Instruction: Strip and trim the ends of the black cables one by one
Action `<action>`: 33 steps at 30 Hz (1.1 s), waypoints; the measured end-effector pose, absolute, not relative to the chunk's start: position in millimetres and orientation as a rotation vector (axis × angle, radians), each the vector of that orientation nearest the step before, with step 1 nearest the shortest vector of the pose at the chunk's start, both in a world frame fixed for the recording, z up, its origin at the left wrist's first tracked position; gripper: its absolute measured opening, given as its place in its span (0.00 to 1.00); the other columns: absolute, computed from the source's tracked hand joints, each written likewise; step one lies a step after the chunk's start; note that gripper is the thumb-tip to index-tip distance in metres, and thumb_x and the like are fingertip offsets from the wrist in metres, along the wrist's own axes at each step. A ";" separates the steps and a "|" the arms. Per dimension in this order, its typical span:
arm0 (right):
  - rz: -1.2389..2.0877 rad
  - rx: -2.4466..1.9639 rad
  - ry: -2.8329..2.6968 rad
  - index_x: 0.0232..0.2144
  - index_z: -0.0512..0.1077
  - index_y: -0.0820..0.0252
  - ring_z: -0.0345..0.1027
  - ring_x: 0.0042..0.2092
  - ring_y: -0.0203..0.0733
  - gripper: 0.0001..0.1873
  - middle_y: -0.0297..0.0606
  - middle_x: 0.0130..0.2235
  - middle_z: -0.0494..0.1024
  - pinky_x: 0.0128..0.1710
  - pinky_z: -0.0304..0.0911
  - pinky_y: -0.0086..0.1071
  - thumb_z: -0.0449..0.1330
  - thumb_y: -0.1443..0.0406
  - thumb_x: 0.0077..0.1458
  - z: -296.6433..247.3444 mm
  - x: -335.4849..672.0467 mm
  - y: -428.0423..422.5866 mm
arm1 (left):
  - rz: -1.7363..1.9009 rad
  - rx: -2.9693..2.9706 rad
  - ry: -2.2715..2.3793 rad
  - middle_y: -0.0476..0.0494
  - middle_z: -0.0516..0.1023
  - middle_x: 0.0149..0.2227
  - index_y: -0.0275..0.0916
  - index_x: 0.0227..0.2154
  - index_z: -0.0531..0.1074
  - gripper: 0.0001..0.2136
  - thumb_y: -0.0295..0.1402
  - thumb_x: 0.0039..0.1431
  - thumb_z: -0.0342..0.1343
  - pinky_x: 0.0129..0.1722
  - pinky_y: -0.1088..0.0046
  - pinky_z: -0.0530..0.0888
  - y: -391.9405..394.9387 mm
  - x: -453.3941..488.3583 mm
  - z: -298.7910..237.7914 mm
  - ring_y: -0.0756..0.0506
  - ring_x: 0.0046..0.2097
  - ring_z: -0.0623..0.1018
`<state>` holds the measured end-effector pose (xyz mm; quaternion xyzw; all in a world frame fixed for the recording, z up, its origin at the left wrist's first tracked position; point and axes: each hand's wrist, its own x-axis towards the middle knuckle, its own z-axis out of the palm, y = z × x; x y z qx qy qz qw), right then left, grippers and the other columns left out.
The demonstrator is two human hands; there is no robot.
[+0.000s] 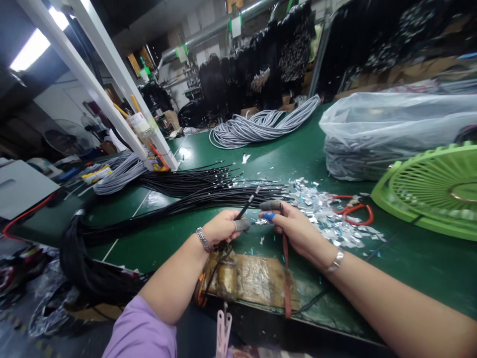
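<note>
My left hand (222, 227) is closed around a thin black cable (244, 207), whose stripped end points up and to the right. A grey finger cot covers one fingertip. My right hand (292, 226) sits just to the right, fingers pinched near the cable's tip, with grey and blue finger cots on. What it pinches is too small to make out. A big bundle of black cables (194, 191) fans across the green table (410, 253) behind both hands. Silver foil scraps (328, 219) lie in a pile to the right.
Red-handled cutters (354, 211) lie by the scraps. A green fan (436, 191) and a plastic bag of cables (391, 132) stand at right. Grey cable coils (261, 127) lie farther back, with a white post (112, 84) at left. A brown taped pad (253, 276) sits at the near edge.
</note>
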<state>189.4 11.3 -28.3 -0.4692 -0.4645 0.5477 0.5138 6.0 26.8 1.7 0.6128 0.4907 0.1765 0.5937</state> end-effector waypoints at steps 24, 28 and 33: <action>0.269 -1.109 -1.934 0.34 0.71 0.54 0.71 0.34 0.46 0.15 0.38 0.31 0.77 0.35 0.68 0.38 0.55 0.71 0.42 -28.3 191.3 -3.1 | 0.458 1.398 1.086 0.59 0.59 0.13 0.36 0.26 0.68 0.23 0.54 0.43 0.60 0.12 0.81 0.51 30.3 3.5 -1.9 0.58 0.14 0.54; 0.221 -1.101 -1.979 0.34 0.71 0.54 0.71 0.34 0.46 0.16 0.39 0.30 0.77 0.35 0.67 0.38 0.55 0.72 0.39 -29.7 191.1 -1.3 | 0.493 1.367 1.061 0.59 0.58 0.12 0.35 0.25 0.67 0.22 0.53 0.43 0.60 0.12 0.80 0.48 31.3 2.9 -0.6 0.58 0.13 0.52; 0.496 -1.162 -1.778 0.37 0.67 0.54 0.73 0.33 0.43 0.14 0.36 0.31 0.77 0.33 0.68 0.36 0.56 0.68 0.45 -33.0 190.7 2.7 | 0.535 1.352 1.078 0.59 0.58 0.11 0.36 0.24 0.67 0.22 0.53 0.45 0.60 0.12 0.80 0.48 31.6 3.3 2.4 0.58 0.12 0.52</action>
